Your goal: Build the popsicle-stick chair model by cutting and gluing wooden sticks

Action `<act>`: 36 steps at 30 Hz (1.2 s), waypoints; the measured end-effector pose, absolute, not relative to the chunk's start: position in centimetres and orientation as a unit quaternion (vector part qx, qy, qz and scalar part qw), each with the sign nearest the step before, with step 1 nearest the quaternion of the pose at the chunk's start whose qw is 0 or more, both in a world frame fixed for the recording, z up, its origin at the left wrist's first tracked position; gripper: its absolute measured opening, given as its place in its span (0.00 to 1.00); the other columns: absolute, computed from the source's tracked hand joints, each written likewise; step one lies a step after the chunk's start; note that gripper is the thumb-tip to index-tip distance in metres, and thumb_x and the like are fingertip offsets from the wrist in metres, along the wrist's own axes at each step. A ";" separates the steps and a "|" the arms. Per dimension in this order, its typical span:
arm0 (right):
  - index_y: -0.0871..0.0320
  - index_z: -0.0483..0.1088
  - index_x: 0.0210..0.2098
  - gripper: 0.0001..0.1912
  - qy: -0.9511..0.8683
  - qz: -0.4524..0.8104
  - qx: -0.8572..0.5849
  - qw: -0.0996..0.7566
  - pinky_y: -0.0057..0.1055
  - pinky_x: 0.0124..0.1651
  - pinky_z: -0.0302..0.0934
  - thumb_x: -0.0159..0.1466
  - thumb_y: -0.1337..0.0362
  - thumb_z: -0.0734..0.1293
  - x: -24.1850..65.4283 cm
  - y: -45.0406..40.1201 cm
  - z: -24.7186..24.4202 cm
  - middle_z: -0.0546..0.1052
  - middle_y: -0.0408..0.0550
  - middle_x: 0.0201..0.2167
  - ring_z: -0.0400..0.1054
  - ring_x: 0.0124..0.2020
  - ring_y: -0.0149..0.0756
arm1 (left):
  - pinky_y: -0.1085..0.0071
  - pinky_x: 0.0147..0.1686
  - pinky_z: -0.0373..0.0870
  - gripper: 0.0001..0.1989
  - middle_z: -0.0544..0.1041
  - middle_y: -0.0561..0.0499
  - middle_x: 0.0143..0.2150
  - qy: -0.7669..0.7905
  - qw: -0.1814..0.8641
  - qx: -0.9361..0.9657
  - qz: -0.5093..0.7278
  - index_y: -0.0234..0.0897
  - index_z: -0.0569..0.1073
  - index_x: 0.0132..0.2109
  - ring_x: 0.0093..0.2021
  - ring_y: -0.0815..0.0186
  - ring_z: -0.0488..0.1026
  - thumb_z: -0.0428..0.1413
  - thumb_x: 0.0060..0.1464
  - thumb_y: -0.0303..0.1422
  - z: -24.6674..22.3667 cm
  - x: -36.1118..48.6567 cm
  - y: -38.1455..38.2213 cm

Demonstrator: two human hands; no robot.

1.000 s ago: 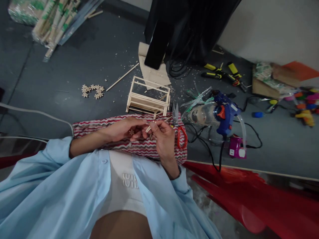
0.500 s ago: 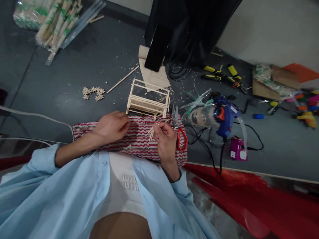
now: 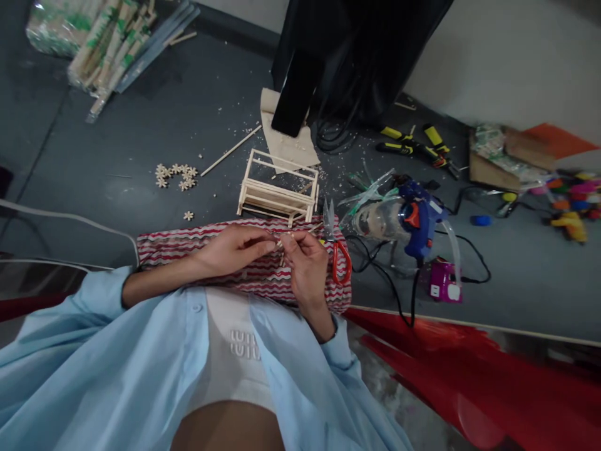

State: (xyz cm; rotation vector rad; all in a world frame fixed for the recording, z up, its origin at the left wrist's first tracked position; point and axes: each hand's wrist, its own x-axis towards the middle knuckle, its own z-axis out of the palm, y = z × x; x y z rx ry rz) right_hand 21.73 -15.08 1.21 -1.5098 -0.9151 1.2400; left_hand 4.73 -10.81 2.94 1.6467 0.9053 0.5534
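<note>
My right hand [image 3: 307, 258] pinches several short wooden sticks [image 3: 282, 259], whose ends stick out below its fingertips. Against it from the left comes my left hand [image 3: 237, 249], thumb and forefinger closed together; what lies between them is too small to make out. Both hands are over a red and white wavy-striped cloth [image 3: 220, 279]. Just beyond them stands a small frame of thin wooden sticks [image 3: 279, 194]. Red-handled scissors [image 3: 342, 263] lie on the cloth beside my right hand, blades pointing away. One small wooden flower [image 3: 188, 215] lies near the cloth's far edge.
More wooden flowers [image 3: 176, 172] and a long stick [image 3: 230, 150] lie beyond. A phone [image 3: 297, 94] leans at the back. On the right are a blue glue gun [image 3: 420, 216] with cables, pliers [image 3: 399, 144] and a purple box [image 3: 446, 280]. Packaged sticks [image 3: 110, 47] fill the far left.
My left hand has moved right, from the cloth's left part to my right hand's fingertips, and its fingers have closed. A single wooden flower now shows near where it was.
</note>
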 end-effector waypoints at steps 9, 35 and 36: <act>0.57 0.71 0.27 0.15 -0.333 0.532 -0.603 0.493 0.23 0.23 0.51 0.56 0.52 0.74 21.5 -14.9 1.5 0.70 0.36 0.22 0.54 0.20 0.22 | 0.79 0.21 0.61 0.21 0.77 0.51 0.26 0.367 0.803 0.437 0.174 0.30 0.77 0.32 0.22 0.75 0.65 0.62 0.51 0.48 2.4 6.0 -9.9; 0.52 0.72 0.51 0.17 -0.591 0.260 -0.637 0.421 0.27 0.33 0.66 0.62 0.61 0.70 22.2 -16.2 1.9 0.74 0.42 0.34 0.68 0.30 0.29 | 0.73 0.38 0.72 0.12 0.81 0.51 0.29 0.385 0.850 0.206 0.295 0.33 0.81 0.32 0.31 0.70 0.76 0.70 0.40 0.35 2.9 7.0 -9.8; 0.52 0.72 0.51 0.17 -0.603 0.245 -0.635 0.416 0.27 0.32 0.66 0.62 0.61 0.69 22.2 -16.1 2.0 0.74 0.42 0.34 0.67 0.29 0.29 | 0.73 0.38 0.72 0.11 0.81 0.51 0.30 0.383 0.853 0.202 0.293 0.33 0.81 0.32 0.32 0.70 0.76 0.70 0.40 0.34 2.8 7.0 -9.8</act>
